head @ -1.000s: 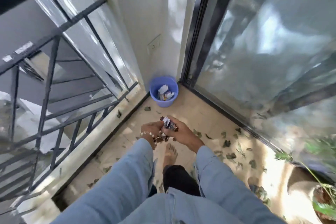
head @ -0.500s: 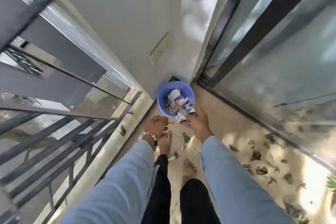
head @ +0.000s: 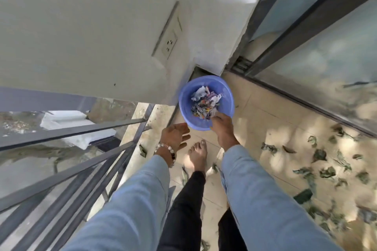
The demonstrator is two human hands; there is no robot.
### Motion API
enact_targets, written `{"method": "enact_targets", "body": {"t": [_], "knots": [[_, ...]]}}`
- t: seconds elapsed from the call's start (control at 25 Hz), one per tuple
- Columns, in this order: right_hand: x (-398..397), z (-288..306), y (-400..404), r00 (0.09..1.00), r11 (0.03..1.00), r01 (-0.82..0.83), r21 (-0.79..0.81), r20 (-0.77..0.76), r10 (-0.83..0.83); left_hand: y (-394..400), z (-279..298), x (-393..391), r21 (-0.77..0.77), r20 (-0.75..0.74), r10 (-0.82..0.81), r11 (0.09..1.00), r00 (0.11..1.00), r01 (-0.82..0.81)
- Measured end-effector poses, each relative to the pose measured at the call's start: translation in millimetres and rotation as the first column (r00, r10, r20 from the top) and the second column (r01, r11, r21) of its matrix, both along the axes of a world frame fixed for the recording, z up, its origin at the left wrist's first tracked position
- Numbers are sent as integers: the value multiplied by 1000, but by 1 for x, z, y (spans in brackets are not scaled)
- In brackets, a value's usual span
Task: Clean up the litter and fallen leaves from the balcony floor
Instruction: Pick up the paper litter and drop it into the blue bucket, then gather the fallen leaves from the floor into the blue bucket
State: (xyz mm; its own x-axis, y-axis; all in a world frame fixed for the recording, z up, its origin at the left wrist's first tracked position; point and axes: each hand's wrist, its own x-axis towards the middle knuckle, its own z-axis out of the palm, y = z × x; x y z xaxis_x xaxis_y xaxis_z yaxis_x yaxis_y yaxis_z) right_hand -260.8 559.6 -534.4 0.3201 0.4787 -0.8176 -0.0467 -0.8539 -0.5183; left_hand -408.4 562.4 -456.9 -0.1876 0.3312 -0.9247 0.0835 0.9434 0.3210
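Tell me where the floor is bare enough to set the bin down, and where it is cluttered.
Bare tiles lie right of the bin, up to the door track. A clear strip also lies just right of the right hand. Leaves crowd the floor further right, along the glass door.

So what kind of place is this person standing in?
Most likely a narrow home balcony: a metal railing runs along one side, a sliding glass door along the other, and dry leaves litter the tiled floor near a blue bin.
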Motion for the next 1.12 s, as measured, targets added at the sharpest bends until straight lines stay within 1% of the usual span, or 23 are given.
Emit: {"method": "enact_targets", "body": {"t": [0.12,0.2,0.28,0.36,0.48,0.52,0.56,0.6,0.64,0.72,0.76,0.8,0.88,0.92,1.0,1.12], "knots": [[13,49,-30,997,996,81,-31,-9,-81,-2,47,12,30,-58,-200,979,978,202],[26,68,-54,995,995,98,-8,17,-98,-4,72,19,73,-129,-376,919,918,387],[38,136,-71,992,996,89,27,85,-91,-9,104,33,91,-183,-562,807,806,584],[54,186,-97,982,995,56,78,176,-69,-18,135,51,109,-222,-692,682,687,723],[82,241,-150,950,989,75,129,292,-110,-34,176,87,152,-256,-773,561,580,814],[91,254,-168,937,988,91,121,325,-126,-39,179,97,158,-274,-811,493,517,856],[103,265,-190,913,985,125,116,374,-160,-47,179,111,165,-287,-854,402,434,901],[115,276,-213,887,980,171,104,417,-200,-57,193,130,166,-313,-893,283,322,945],[127,285,-237,861,971,219,92,450,-237,-70,206,150,177,-335,-913,184,235,967],[151,299,-285,800,934,350,78,494,-341,-95,209,192,186,-343,-931,62,124,981],[162,306,-309,766,908,415,60,515,-384,-110,209,215,211,-363,-930,-21,58,977],[171,311,-331,743,892,450,35,539,-396,-127,215,237,227,-375,-927,-89,3,970],[188,320,-376,712,881,472,-34,605,-358,-169,245,283,246,-416,-902,-239,-120,939],[197,326,-402,701,875,479,-67,629,-336,-194,251,305,264,-447,-876,-325,-183,908],[212,332,-455,692,858,502,-112,647,-320,-249,266,348,298,-479,-830,-459,-285,837],[236,340,-527,635,809,580,-95,675,-376,-327,277,404,303,-532,-708,-671,-464,677]]}}
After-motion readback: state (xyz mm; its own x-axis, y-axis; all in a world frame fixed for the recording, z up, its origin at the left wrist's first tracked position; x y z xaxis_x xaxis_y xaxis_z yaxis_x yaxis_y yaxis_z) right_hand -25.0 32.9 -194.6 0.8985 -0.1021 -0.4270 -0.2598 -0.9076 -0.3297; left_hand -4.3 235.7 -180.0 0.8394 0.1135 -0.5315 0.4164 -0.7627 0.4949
